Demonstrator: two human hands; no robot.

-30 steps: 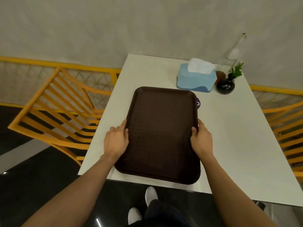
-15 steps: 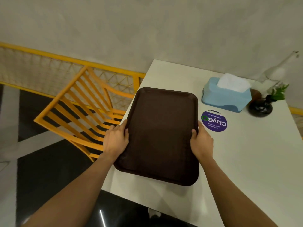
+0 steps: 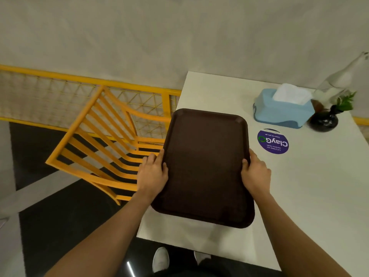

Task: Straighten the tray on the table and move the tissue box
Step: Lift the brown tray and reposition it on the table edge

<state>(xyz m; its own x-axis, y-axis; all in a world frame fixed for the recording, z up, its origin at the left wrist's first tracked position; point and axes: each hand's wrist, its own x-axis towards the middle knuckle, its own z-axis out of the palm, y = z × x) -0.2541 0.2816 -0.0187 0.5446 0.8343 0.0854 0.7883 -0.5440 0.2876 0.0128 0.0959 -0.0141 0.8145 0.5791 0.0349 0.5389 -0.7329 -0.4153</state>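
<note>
A person holds a dark brown tray (image 3: pixel 205 166) by its two long sides. The left hand (image 3: pixel 152 173) grips the left side and the right hand (image 3: pixel 255 172) grips the right side. The tray's left side sticks out past the edge of the white table (image 3: pixel 311 196). A blue tissue box (image 3: pixel 282 109) sits at the far end, with a small black vase (image 3: pixel 323 120) just beside it. A round purple sticker (image 3: pixel 273 141) lies between box and tray. A yellow chair (image 3: pixel 103 144) stands left of the table.
</note>
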